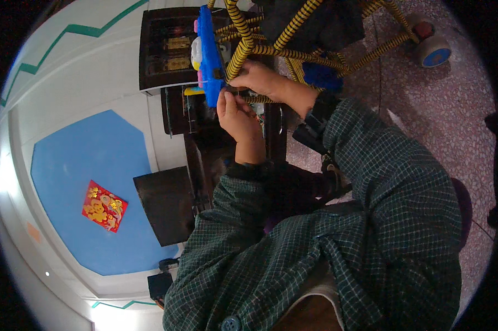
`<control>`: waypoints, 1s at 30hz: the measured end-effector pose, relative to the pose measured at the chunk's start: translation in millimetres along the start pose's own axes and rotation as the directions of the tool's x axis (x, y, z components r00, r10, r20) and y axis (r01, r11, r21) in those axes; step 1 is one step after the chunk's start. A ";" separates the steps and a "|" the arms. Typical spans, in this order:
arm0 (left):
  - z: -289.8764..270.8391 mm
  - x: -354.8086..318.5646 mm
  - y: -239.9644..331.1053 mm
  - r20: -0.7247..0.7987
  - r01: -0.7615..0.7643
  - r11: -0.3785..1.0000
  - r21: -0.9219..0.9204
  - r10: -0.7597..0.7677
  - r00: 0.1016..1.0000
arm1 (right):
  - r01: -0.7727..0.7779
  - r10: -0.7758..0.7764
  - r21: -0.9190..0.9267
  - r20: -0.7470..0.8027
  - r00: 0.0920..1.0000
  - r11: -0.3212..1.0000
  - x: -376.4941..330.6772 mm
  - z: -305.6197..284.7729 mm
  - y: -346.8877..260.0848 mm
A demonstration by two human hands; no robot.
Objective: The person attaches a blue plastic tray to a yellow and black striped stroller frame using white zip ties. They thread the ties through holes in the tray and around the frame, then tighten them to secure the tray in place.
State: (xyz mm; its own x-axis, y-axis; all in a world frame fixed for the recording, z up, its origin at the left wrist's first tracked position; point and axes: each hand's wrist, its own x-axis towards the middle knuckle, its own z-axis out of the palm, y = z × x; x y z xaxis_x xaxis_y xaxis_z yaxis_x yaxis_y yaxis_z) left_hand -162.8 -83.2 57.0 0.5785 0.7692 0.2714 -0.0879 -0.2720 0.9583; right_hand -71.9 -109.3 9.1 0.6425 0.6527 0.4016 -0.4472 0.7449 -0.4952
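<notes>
A blue plastic toy panel point(209, 55) with pink, white and yellow pieces stands on edge at the top. It adjoins a tubular frame point(253, 49) wound in yellow and black stripes. My left hand point(239, 122) is closed in a pinch at the panel's lower end; what lies between its fingertips is hidden. My right hand point(263, 80) reaches in beside the striped tube, fingers bent together where frame and panel meet. A thin pale line crosses the panel toward those fingers, too fine to identify.
Dark fabric point(315, 25) hangs within the frame. A wheel with a blue hub point(437, 57) rests on the speckled floor point(420, 105). Behind the panel stands a dark cabinet point(169, 49). A black screen point(165, 205) and a red decoration point(104, 206) on a blue wall panel appear at left.
</notes>
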 end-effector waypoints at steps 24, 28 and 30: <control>8.3 32.9 -3.9 0.152 0.264 0.902 -0.342 -0.224 0.963 | -0.094 0.092 0.035 0.058 0.994 0.995 -5.3 -0.7 -2.4; 6.1 31.7 1.4 0.085 0.291 0.907 -0.305 -0.279 0.957 | -0.072 0.069 0.029 0.069 0.995 0.997 -9.1 -2.4 -5.7; 5.2 33.0 3.0 0.045 0.294 0.910 -0.292 -0.294 0.955 | -0.104 0.103 0.015 0.044 0.994 0.995 -8.6 -0.4 -7.2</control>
State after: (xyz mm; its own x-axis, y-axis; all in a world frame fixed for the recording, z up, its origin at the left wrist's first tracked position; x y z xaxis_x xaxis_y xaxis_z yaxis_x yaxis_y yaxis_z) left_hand -139.7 -61.7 68.3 0.6149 0.7882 -0.0266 -0.1466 0.1474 0.9781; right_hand -74.0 -120.3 8.9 0.5649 0.7313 0.3823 -0.5208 0.6753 -0.5222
